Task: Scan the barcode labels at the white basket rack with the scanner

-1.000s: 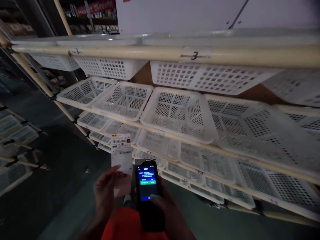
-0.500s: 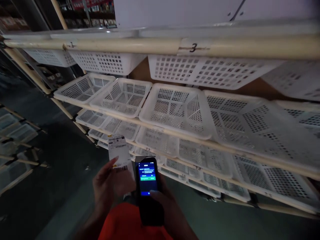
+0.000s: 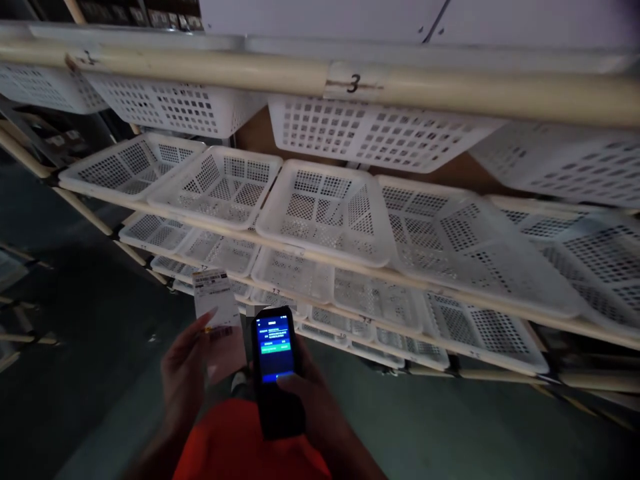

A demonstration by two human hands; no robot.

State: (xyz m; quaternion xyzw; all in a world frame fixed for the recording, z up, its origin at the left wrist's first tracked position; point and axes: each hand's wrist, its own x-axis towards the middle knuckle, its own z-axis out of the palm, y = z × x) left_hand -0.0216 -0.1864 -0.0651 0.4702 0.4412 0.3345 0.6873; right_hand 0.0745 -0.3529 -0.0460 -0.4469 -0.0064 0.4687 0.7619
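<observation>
Pinched in my left hand [image 3: 185, 363] is a white printed label sheet [image 3: 220, 308] with barcodes and small text too fine to read. My right hand [image 3: 317, 400] grips a black handheld scanner [image 3: 280, 413], its thumb resting on the lower part of the lit screen [image 3: 274, 350]. The screen shows a dark blue page with a green row and a blue bar at the bottom. The sheet and the scanner are side by side at waist height, in front of the rack's lower tiers.
A tiered rack holds rows of white perforated baskets [image 3: 325, 213]. Along its upper cream-coloured rail [image 3: 210, 70] are number labels, one reading 3. Another rack stands at far left [image 3: 20, 340]. Dark green floor [image 3: 450, 427] lies below.
The view has shifted, so the rack now sits further left. Both hands, still holding the sheet and scanner, appear slightly further left too. The thumb stays at the screen's bottom.
</observation>
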